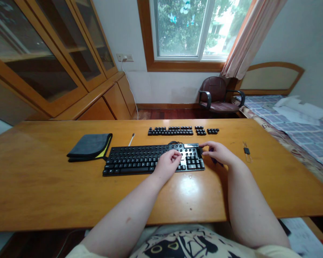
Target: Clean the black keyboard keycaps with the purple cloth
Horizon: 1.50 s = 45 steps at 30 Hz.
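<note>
A black keyboard lies across the desk in front of me, with keys gone from its upper rows and part of its right side. My left hand rests over the keyboard's right half, its fingertips pinched together; whatever they hold is too small to make out. At the right end of the keyboard is my right hand, fingers curled, with a dark thing at its fingertips and a dark bluish thing partly hidden under the palm. Behind the keyboard, loose black keycaps stand in rows, sorted in groups.
A folded grey cloth with yellow lining lies left of the keyboard. A white cotton swab or small brush with a dark tip lies behind it. Farther right sits a wire keycap puller. The wooden desk ends close to my body.
</note>
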{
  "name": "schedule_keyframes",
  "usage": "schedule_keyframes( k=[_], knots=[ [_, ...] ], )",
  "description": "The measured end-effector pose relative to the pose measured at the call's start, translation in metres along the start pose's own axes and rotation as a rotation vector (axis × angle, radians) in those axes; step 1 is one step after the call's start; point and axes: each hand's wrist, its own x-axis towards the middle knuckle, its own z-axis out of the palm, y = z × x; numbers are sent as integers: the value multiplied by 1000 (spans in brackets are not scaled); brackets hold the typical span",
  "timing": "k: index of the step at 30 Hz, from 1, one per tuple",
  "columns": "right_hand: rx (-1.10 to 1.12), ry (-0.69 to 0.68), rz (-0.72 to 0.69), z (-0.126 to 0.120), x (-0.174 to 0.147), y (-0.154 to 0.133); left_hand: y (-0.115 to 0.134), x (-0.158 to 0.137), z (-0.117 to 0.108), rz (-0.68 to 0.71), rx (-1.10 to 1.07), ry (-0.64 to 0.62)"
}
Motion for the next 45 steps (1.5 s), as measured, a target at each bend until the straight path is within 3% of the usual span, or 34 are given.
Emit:
schedule_keyframes(
  k=[5,11,16,25,45],
  knots=[
    [84,-166,100,-3,-2,3,2,0,-3,144,251,26],
    [97,-162,127,-1,0,5,-3,-1,1,228,458,48],
    [8,-131,127,-1,-1,1,-3,-1,2,207,465,25],
    [-247,-42,-112,8,-1,-4,0,-2,2,167,459,11],
    [-511,33,-57,21,-12,-25,4,-1,4,156,437,35]
  ],
)
